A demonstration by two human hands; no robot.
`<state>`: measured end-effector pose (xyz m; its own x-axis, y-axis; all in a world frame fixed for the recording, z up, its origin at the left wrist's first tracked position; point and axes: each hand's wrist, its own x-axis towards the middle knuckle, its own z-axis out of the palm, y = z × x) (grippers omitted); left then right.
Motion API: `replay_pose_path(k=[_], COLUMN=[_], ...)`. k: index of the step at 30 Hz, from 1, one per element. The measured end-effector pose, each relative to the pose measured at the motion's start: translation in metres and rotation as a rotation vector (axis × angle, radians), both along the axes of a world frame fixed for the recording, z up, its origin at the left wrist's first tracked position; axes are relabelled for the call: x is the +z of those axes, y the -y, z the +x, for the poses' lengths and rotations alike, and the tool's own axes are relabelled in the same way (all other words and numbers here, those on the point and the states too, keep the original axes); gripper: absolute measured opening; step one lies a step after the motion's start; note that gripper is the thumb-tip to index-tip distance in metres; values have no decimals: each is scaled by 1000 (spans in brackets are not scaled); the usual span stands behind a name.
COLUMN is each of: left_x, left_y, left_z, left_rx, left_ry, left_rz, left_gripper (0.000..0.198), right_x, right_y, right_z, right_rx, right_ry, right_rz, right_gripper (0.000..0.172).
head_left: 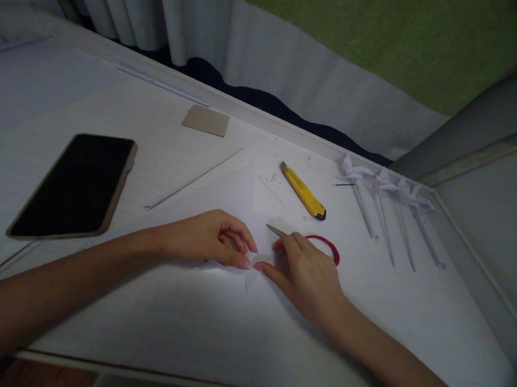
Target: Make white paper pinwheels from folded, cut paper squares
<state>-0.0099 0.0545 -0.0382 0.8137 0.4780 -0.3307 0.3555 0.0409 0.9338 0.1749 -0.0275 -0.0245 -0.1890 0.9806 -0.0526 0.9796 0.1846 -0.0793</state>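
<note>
My left hand (221, 238) pinches a small piece of white paper (262, 257) between thumb and fingertips, low over the table. From the other side, my right hand (308, 272) curls in, its thumb against the same paper and its bent fingers close by. The paper is partly folded or curved; its left part is hidden by my left hand. Scissors with a red handle (334, 252) lie beneath my right hand, only the blades' tip and one loop showing. A large white paper sheet (236, 192) lies flat just beyond my left hand.
A yellow utility knife (303, 190) lies beyond my hands. Several white paper pinwheels on rolled sticks (389, 207) rest at the right. A dark-screened tablet (72, 188) lies at the left, near a thin rolled paper stick (193, 179). Brown cardboard (205, 121) sits near the raised back edge.
</note>
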Motion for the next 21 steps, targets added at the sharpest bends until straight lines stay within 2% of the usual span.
replay_pose_path(k=[12, 17, 21], left_x=[3, 2, 1], left_y=[1, 1, 1], left_z=[1, 1, 0], left_rx=[-17, -1, -4], left_ry=[12, 23, 27], left_rz=[27, 13, 6], left_gripper=[24, 23, 26], right_x=[-4, -3, 0], right_y=[1, 3, 2], right_z=[2, 2, 2], right_rx=[-1, -14, 43], right_ry=[-167, -338, -524], right_rz=[40, 43, 15], right_gripper=[23, 10, 6])
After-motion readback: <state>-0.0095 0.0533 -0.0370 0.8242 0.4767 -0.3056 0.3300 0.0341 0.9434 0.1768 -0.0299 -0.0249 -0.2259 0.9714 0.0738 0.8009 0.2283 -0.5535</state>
